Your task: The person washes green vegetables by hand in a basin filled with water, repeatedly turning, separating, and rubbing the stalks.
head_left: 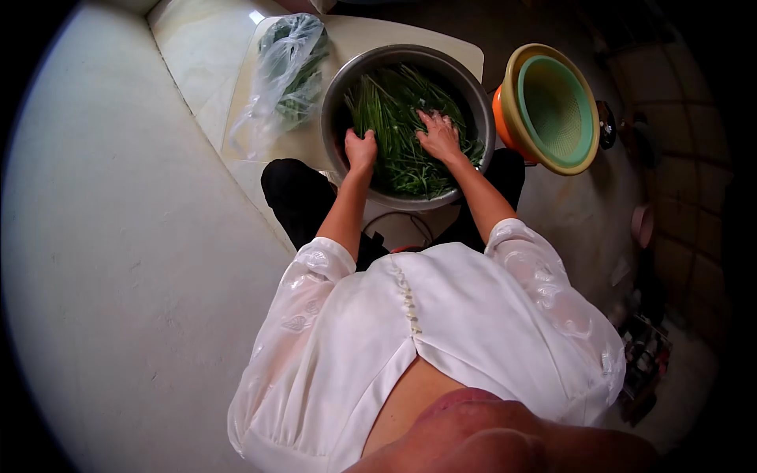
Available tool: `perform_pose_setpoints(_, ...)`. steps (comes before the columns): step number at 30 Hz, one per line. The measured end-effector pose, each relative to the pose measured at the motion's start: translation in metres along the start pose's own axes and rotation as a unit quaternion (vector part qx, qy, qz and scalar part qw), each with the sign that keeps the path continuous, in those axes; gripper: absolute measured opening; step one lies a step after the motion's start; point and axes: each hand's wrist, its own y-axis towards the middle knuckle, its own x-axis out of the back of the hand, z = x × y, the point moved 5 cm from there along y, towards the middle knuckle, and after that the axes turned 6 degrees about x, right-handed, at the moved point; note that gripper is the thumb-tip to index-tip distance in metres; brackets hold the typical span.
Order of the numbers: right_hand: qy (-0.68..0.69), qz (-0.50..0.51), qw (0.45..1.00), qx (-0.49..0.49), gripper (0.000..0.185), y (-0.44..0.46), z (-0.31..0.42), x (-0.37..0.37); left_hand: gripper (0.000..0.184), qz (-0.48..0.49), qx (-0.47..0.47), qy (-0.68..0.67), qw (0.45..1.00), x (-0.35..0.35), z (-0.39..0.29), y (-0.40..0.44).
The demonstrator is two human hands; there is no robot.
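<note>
From my remote seat I have one view, the head camera's, and I read it as a clock face. At twelve o'clock I count one large round basin of grey metal (475, 98), over a low cream-coloured table (355, 35) and between two knees in black trousers (298, 197). The single heap of long, thin, dark-green leafy stems (406, 169) is inside that basin.

I see two bare hands, both inside the rim. The left hand (361, 150), toward the basin's eight o'clock, is curled narrow against the edge of the stems; its fingertips are hidden, so I cannot tell whether it grips any. The right hand (440, 135), toward the basin's four o'clock, is wide, fingers spread over the stems and touching them.

At eleven o'clock I have one clear plastic bag with green leaves inside (290, 71), on the table just beside the basin. Near two o'clock I count three visible vessels nested together: one pale-green perforated colander (556, 110), one yellow-tan round basin (516, 83) around it, and one orange vessel (500, 118) partly hidden underneath. At three o'clock sits one small pinkish container (643, 226), too dim for me to read any lettering.
</note>
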Motion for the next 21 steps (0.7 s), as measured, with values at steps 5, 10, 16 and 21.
perform_pose_setpoints(5,0.049,0.08,0.995,0.036,0.057,0.005,-0.002,0.011,0.046,0.013,0.057,0.011,0.998,0.004,-0.009,-0.002)
perform_pose_setpoints(10,0.085,-0.014,0.992,0.095,0.055,-0.022,0.013,0.024,0.045,-0.012,0.038,-0.004,0.999,-0.004,0.025,0.018)
perform_pose_setpoints(16,0.005,0.002,0.998,0.067,0.045,-0.019,0.011,0.01,0.045,-0.02,0.012,0.019,1.0,0.005,0.0,0.006)
perform_pose_setpoints(21,0.029,0.037,0.989,0.143,0.045,-0.032,0.048,0.024,0.043,-0.016,0.023,-0.008,1.0,0.008,0.001,0.002)
